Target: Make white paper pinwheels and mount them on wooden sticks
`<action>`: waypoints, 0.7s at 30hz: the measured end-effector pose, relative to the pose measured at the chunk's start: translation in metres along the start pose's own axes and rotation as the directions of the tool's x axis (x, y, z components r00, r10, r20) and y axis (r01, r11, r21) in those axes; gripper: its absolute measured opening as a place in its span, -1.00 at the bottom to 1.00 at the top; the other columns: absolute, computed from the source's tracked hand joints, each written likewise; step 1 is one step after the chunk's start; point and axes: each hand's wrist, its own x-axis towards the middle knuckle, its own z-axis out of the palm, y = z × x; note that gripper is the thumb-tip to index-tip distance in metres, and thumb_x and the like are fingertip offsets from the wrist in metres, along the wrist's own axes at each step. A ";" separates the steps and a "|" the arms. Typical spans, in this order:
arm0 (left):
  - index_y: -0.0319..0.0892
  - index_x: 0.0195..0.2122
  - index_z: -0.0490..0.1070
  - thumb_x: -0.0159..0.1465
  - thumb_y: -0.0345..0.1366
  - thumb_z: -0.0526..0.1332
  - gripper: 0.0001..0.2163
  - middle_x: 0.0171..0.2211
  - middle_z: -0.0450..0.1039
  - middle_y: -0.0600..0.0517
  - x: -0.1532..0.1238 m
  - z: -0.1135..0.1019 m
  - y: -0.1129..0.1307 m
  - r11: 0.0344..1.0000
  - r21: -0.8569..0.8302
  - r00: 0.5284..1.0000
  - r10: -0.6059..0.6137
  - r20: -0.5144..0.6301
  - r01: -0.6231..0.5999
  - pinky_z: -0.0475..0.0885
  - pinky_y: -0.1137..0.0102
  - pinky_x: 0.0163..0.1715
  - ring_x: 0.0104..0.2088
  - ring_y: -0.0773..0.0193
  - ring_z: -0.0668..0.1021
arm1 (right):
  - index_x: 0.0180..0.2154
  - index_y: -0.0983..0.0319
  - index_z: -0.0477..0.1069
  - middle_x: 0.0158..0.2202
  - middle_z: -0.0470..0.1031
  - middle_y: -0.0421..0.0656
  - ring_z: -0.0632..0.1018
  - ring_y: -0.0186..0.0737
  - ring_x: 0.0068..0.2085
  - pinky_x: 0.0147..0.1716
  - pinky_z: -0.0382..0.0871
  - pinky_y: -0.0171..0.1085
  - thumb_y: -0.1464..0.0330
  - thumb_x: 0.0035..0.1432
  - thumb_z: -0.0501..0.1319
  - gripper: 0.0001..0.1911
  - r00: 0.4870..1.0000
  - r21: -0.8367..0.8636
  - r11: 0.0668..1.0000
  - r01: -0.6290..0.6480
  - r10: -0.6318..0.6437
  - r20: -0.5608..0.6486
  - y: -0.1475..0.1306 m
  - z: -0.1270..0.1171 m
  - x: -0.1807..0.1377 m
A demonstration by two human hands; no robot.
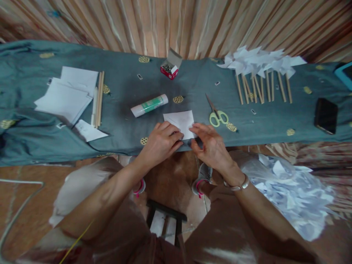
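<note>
A striped beige curtain [154, 25] is hanging behind a long desk [121, 135], which is wearing a grey-green cloth printed with yellow pineapples.

Grip, left [161, 139]: fingertips are resting on a small white paper piece [183, 119] lying flat at the desk's near edge; thumb and fingers are sitting close, but cannot tell whether they are pinching it. Grip, right [211, 145]: index fingertip is touching the sheet's right edge, thumb standing apart below.

Just beyond, a white-and-green cylindrical glue stick [150, 105] is lying to the left; a pair of scissors with pale green handles [218, 117] is lying to the right, blades partly parted. Behind these, an open red cardboard box [169, 71] is holding small metal pieces.

Farther left, stacked white paper sheets [64, 101] are lying beside slender tan sticks [101, 99]. Farther right, pointed white paper shapes [261, 64] are overlapping in a row atop tan sticks; a black rectangular phone [326, 115] is lying nearby. Below the desk, a clear plastic bag [291, 198] is bulging with white paper shapes.
</note>
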 end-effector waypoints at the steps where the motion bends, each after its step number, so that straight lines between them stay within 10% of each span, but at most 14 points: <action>1: -0.19 -0.22 0.48 0.30 -0.23 0.17 -0.83 -0.28 0.50 -0.04 0.000 0.001 0.000 1.000 0.010 1.000 0.005 0.002 -0.005 0.30 0.27 -0.26 -0.21 0.14 0.45 | -0.03 0.25 0.41 0.06 0.45 0.06 0.46 0.03 0.08 0.13 0.27 0.12 0.43 0.12 0.12 -0.65 1.000 0.000 1.000 0.003 -0.003 0.003 0.000 0.000 0.000; 21: -0.27 -0.28 0.48 0.31 -0.40 0.10 -0.84 -0.31 0.52 -0.06 -0.005 -0.007 0.010 0.998 -0.026 0.998 0.065 0.000 -0.065 0.43 0.33 -0.27 -0.28 0.21 0.50 | -0.39 0.15 0.52 -0.25 0.56 -0.15 0.56 -0.18 -0.15 -0.07 0.41 -0.11 0.40 0.08 0.28 -0.96 0.984 0.557 0.813 -0.170 0.173 0.047 0.014 0.001 0.007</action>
